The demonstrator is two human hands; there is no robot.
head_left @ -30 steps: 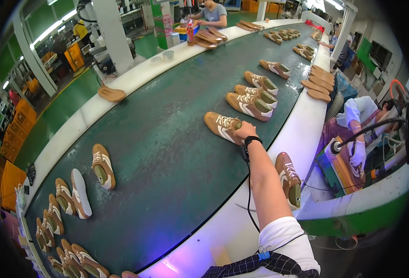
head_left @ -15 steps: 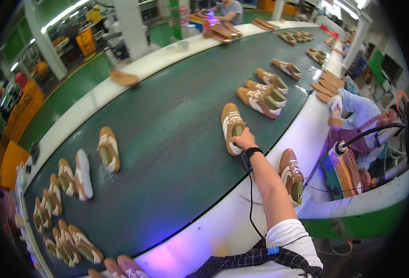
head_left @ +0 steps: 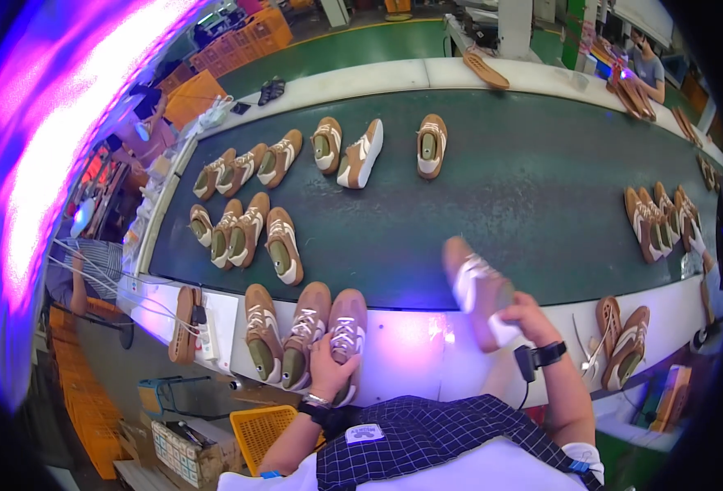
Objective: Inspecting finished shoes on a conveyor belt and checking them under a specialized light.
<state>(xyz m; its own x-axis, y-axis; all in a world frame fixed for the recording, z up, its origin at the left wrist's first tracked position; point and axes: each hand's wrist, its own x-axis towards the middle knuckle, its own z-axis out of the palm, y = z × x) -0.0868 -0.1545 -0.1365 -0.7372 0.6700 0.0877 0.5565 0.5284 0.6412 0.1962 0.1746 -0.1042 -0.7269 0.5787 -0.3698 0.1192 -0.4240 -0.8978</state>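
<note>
My right hand (head_left: 529,319) is closed on the heel end of a tan and white sneaker (head_left: 474,286), lifted over the near edge of the green conveyor belt (head_left: 492,204). Motion blurs that sneaker, and its toe points away from me. On the white ledge (head_left: 402,352) at my left stand three similar shoes: a left sneaker (head_left: 261,327), a middle sneaker (head_left: 308,315) and a right sneaker (head_left: 348,323). My left hand (head_left: 332,372) grips the right one around its heel opening, its fingers reaching toward the middle one. Olive-green lasts fill several of the shoes.
Two rows of sneakers (head_left: 279,155) stand on the belt's left part, and a lone sneaker (head_left: 432,147) farther right. More sneakers (head_left: 656,221) cluster at the far right. Beside my right arm lie a sneaker (head_left: 626,352) and a sole (head_left: 608,317). A yellow crate (head_left: 265,434) stands below the ledge.
My view has turned left. The sneaker my right hand held on the belt is now lifted and nearer to me. My left hand has come into view on a sneaker.
</note>
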